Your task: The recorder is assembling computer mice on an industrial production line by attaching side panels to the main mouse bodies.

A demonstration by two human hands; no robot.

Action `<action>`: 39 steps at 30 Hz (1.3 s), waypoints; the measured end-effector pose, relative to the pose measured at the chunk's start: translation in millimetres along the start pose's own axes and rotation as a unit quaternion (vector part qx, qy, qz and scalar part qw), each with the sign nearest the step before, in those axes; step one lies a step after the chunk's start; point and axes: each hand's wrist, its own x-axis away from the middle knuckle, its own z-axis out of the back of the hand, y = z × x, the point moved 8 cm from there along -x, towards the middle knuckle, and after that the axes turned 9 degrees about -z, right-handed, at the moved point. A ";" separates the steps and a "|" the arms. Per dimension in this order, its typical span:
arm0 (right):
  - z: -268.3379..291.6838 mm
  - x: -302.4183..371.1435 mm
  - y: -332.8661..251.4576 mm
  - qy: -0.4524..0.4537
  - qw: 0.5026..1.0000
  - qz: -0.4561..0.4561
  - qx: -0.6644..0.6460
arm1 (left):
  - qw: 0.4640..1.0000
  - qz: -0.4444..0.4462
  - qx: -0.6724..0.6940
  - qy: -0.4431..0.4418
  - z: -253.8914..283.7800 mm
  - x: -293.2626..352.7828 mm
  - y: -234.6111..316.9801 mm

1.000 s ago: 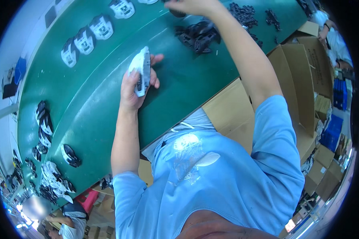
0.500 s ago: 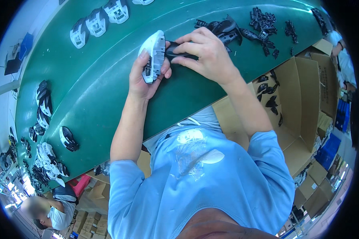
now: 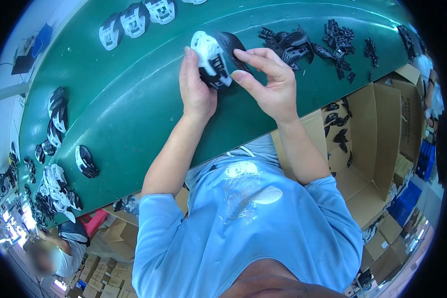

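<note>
My left hand [image 3: 197, 92] is closed around the side of a curved white plastic shell [image 3: 207, 48] that has a slotted black part in its face. Against the shell's right side lies a smooth, curved black cover [image 3: 229, 43]. Thumb and fingers of my right hand [image 3: 275, 82] grip that cover near its lower right edge. Both pieces are held up over the green table [image 3: 144, 94]. Whether the cover is joined to the shell or only touching it, I cannot tell.
Black plastic parts [image 3: 288, 44] lie beyond my right hand, with piles of small black pieces [image 3: 338, 37] farther right. White-and-black shells [image 3: 134, 21] stand at the far left; more [image 3: 57, 186] lie near left. An open cardboard box [image 3: 372, 129] sits at right. Another person [image 3: 67, 253] is lower left.
The white shell has turned so its slotted face shows, and both hands have shifted slightly right. The black cover has swung up along the shell's side.
</note>
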 end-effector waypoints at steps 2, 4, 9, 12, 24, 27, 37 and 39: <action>-6.9 -2.7 1.3 -0.010 1.000 0.001 0.006 | 0.999 -0.032 0.022 -0.007 -4.7 1.5 8.0; -8.1 -5.3 1.2 -0.022 1.000 0.003 0.013 | 0.999 -0.050 0.014 -0.004 -3.1 2.9 8.6; -8.8 -4.3 5.0 -0.056 0.998 0.002 0.032 | 0.997 -0.073 -0.017 0.024 3.4 5.6 4.5; -8.2 -3.8 12.2 -0.047 0.998 -0.033 -0.015 | 0.994 -0.096 -0.048 0.019 6.5 9.1 1.3; -21.2 12.2 10.7 -0.001 0.982 0.102 0.158 | 0.988 -0.092 -0.120 0.036 15.5 18.1 -6.6; -27.5 5.6 0.3 -0.019 0.963 0.131 0.236 | 0.999 0.018 -0.008 -0.045 -2.4 29.6 0.8; -37.3 10.4 23.6 -0.090 0.934 0.126 0.323 | 0.540 -0.394 -0.661 -0.340 -33.0 25.8 55.4; -33.2 19.7 27.9 -0.067 0.940 0.132 0.306 | 0.533 -0.361 -0.664 -0.380 -32.9 7.5 35.3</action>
